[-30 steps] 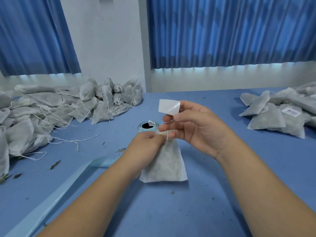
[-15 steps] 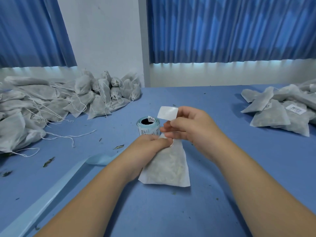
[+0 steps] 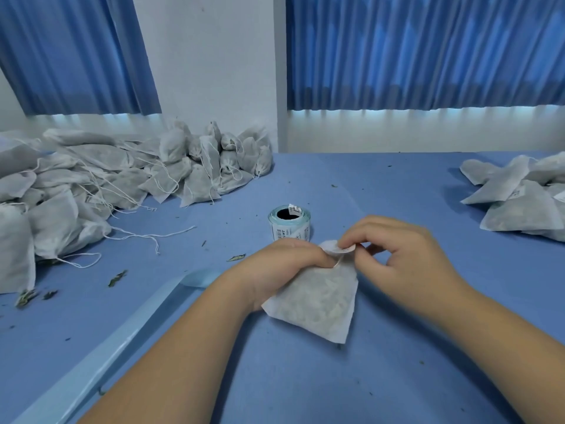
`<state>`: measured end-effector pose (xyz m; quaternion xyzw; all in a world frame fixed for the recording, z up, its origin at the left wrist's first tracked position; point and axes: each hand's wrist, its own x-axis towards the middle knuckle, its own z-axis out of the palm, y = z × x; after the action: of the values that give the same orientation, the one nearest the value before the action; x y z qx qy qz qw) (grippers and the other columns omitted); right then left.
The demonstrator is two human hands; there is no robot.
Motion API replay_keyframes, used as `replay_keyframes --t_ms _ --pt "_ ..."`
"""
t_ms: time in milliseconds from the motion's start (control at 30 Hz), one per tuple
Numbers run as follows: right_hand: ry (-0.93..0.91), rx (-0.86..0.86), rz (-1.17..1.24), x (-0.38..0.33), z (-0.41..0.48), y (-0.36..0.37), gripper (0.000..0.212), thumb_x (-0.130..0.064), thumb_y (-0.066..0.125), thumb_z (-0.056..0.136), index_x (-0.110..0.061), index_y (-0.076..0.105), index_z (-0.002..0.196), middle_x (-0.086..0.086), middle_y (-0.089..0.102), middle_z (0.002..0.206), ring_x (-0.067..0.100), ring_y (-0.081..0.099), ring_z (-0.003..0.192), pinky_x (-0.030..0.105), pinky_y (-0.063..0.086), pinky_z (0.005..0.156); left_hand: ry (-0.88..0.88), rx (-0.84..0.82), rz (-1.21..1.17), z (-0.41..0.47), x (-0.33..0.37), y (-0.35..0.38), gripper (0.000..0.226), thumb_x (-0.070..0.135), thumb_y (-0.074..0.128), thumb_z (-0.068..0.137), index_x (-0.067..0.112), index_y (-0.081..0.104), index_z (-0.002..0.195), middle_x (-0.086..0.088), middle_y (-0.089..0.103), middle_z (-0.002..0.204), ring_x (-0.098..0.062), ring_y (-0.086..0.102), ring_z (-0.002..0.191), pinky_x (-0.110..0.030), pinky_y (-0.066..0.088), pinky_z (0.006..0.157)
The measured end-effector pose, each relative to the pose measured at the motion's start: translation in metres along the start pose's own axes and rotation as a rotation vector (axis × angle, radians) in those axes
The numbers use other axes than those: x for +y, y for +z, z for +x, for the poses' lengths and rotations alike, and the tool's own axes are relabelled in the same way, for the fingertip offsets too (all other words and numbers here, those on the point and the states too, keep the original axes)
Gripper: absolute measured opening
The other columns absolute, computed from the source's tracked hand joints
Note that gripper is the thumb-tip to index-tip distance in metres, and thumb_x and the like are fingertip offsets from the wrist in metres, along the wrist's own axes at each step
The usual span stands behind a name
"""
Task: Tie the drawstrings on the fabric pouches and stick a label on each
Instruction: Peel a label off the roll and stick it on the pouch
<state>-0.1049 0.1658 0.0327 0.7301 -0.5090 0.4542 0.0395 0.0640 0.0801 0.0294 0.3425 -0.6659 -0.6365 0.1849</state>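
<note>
I see one white fabric pouch (image 3: 318, 304) lying tilted before me, its neck bunched inside the left hand (image 3: 284, 264). A small white label (image 3: 336, 248) curls against that neck, pinched by the right hand (image 3: 406, 255). The label roll (image 3: 289, 223) stands upright just behind, with loose-stringed pouches (image 3: 122, 179) heaped far left and labelled pouches (image 3: 519, 206) far right.

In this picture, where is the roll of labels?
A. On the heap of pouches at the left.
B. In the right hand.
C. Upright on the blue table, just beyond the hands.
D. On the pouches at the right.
C: the roll of labels stands upright on the blue table, just beyond the left hand, which grips the pouch, and the right hand, which pinches a label.
</note>
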Motion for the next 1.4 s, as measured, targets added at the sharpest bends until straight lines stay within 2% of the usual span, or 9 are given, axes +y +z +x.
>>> replay_keyframes --t_ms 333,467,600,700,833,967,1133,1267,1400 --pt "-0.14 -0.169 -0.231 -0.001 0.0 -0.005 0.021 -0.003 0.065 0.08 -0.016 0.075 0.093 -0.006 0.069 0.094 0.018 0.066 0.08 0.035 0.055 0.064 -0.045 -0.024 -0.17 0.002 -0.004 -0.003 0.018 0.022 0.066 0.062 0.016 0.073 0.077 -0.008 0.066 0.083 -0.023 0.063 0.078 -0.035 0.046 0.08" --pt "-0.119 -0.293 -0.306 -0.001 0.003 -0.012 0.039 0.0 0.063 0.081 -0.021 0.07 0.112 -0.005 0.066 0.112 0.023 0.064 0.097 0.044 0.055 0.071 -0.045 -0.146 -0.439 0.003 -0.004 -0.003 0.034 0.031 0.066 0.07 0.01 0.069 0.097 -0.009 0.062 0.094 -0.023 0.061 0.085 -0.032 0.047 0.08" --pt "-0.064 -0.394 -0.357 -0.002 0.002 -0.013 0.058 -0.001 0.053 0.08 -0.029 0.06 0.13 -0.005 0.054 0.132 0.021 0.055 0.115 0.042 0.05 0.087 0.033 -0.097 -0.432 0.002 -0.005 -0.001 0.038 0.036 0.066 0.084 0.011 0.073 0.111 -0.005 0.07 0.105 -0.018 0.067 0.093 -0.027 0.052 0.08" --pt "0.077 -0.3 -0.094 -0.003 -0.001 -0.012 0.045 -0.007 0.056 0.08 -0.032 0.07 0.115 -0.016 0.057 0.122 0.003 0.055 0.11 0.022 0.043 0.094 0.064 -0.026 -0.359 -0.001 -0.005 0.0 0.026 0.025 0.07 0.082 0.01 0.077 0.103 -0.009 0.074 0.102 -0.02 0.071 0.089 -0.027 0.056 0.075" --pt "0.382 -0.092 0.219 -0.008 0.001 -0.009 0.004 -0.03 0.073 0.078 -0.029 0.072 0.074 -0.017 0.063 0.091 -0.004 0.059 0.081 0.012 0.042 0.07 0.103 0.048 -0.309 -0.002 -0.005 0.003 0.029 0.026 0.071 0.074 0.007 0.076 0.096 -0.013 0.074 0.096 -0.022 0.071 0.082 -0.029 0.057 0.072" --pt "0.653 -0.053 0.306 -0.007 0.003 -0.003 0.038 -0.039 0.083 0.066 -0.026 0.058 0.09 -0.003 0.066 0.089 0.008 0.063 0.072 0.028 0.05 0.067 0.166 0.073 -0.282 -0.005 -0.004 0.009 0.02 0.023 0.078 0.076 0.009 0.077 0.091 -0.012 0.075 0.09 -0.022 0.071 0.078 -0.03 0.057 0.07" --pt "0.802 -0.223 0.643 -0.009 0.005 -0.009 0.026 -0.019 0.08 0.076 -0.004 0.068 0.094 0.017 0.073 0.093 0.019 0.066 0.075 0.033 0.055 0.071 0.197 0.156 -0.305 -0.006 -0.006 0.018 0.049 0.038 0.078 0.074 -0.002 0.071 0.1 -0.017 0.073 0.092 -0.025 0.069 0.079 -0.034 0.056 0.075" --pt "0.884 -0.232 0.951 -0.01 0.006 -0.017 0.021 -0.02 0.073 0.08 -0.002 0.068 0.091 0.014 0.072 0.089 0.02 0.067 0.077 0.029 0.057 0.069 0.243 0.13 -0.337 -0.009 -0.003 0.027 0.034 0.037 0.075 0.077 0.008 0.077 0.095 -0.014 0.075 0.093 -0.022 0.071 0.08 -0.03 0.057 0.07" --pt "0.923 -0.189 1.107 -0.004 0.008 -0.027 0.032 -0.021 0.064 0.089 0.005 0.069 0.107 0.021 0.071 0.104 0.03 0.069 0.093 0.037 0.057 0.08 0.244 0.053 -0.349 -0.008 0.004 0.035 0.034 0.023 0.073 0.077 0.002 0.073 0.104 -0.019 0.072 0.104 -0.028 0.07 0.091 -0.036 0.057 0.08"
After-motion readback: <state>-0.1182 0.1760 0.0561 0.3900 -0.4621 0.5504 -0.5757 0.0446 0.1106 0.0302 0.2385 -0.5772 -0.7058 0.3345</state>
